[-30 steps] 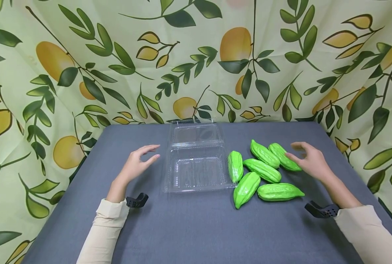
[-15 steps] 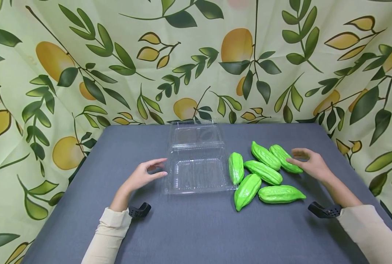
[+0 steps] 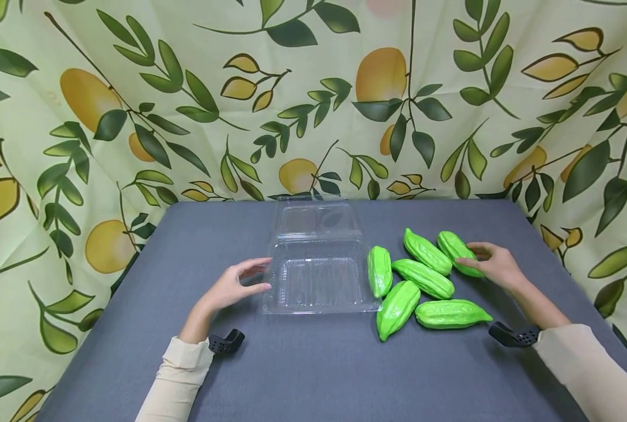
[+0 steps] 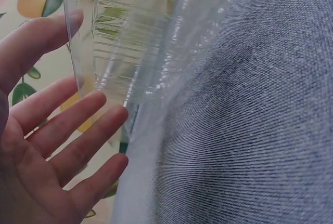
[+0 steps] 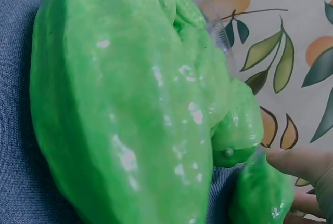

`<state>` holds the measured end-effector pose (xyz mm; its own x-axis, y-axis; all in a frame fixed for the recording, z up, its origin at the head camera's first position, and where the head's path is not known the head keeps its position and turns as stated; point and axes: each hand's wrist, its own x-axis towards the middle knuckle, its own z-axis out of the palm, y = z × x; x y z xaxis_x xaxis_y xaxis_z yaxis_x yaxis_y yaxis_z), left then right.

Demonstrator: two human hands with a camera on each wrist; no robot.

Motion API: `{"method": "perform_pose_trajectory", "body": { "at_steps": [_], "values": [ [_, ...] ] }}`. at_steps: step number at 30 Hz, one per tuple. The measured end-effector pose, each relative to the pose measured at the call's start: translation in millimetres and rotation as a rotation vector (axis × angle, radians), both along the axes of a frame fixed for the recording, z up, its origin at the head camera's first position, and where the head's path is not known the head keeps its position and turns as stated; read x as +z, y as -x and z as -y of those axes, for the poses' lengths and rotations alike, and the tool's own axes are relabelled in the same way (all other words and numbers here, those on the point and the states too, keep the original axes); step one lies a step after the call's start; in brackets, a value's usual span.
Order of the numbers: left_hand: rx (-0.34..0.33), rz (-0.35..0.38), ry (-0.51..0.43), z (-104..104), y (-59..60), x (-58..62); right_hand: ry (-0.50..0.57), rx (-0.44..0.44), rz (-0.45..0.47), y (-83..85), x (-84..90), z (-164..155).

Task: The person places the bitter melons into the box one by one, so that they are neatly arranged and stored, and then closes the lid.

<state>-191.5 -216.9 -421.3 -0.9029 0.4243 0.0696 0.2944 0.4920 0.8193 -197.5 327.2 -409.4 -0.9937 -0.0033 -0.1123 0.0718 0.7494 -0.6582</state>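
A clear plastic clamshell container lies open at mid-table, its base rim [image 3: 319,309] towards me and its lid [image 3: 316,220] folded back. My left hand [image 3: 255,276] rests at the base's left edge with its fingers relaxed. In the left wrist view the left hand's thumb [image 4: 49,34] touches the container wall [image 4: 151,42]. Several green ridged gourds [image 3: 423,278] lie in a cluster right of the container. My right hand [image 3: 472,258] holds the right end of the rightmost gourd [image 3: 452,246] between thumb and fingers. The right wrist view shows its thumb [image 5: 299,162] against that gourd [image 5: 260,195], behind a larger gourd [image 5: 125,109].
The grey cloth-covered table [image 3: 319,369] is backed and flanked by a hanging cloth printed with leaves and fruit [image 3: 187,117]. A black camera mount sits at each wrist [image 3: 226,341] [image 3: 514,335]. Bare table stretches in front of the container and at the left.
My left hand came right and down to the container's left edge. My right hand dropped onto the rightmost gourd and its fingers closed round it. The gourds and container have stayed put.
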Motion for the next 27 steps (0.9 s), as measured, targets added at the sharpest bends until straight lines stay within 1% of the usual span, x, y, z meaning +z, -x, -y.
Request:
{"method": "perform_pose_trajectory", "body": {
  "at_steps": [6, 10, 18, 27],
  "values": [
    [-0.005, 0.034, -0.018, 3, -1.7, 0.5, 0.000, -0.025, -0.006, 3.2, -1.9, 1],
    [-0.014, 0.039, -0.032, 4, -0.6, 0.9, 0.018, -0.050, -0.001, 5.2, -1.8, 1],
    [-0.017, 0.034, -0.066, 1, 0.9, 0.2, 0.090, -0.108, 0.068, 3.7, 4.0, -1],
    [-0.019, -0.025, -0.066, 1, -0.6, -2.1, 0.144, -0.121, 0.085, 2.4, 9.0, 2]
  ]
}}
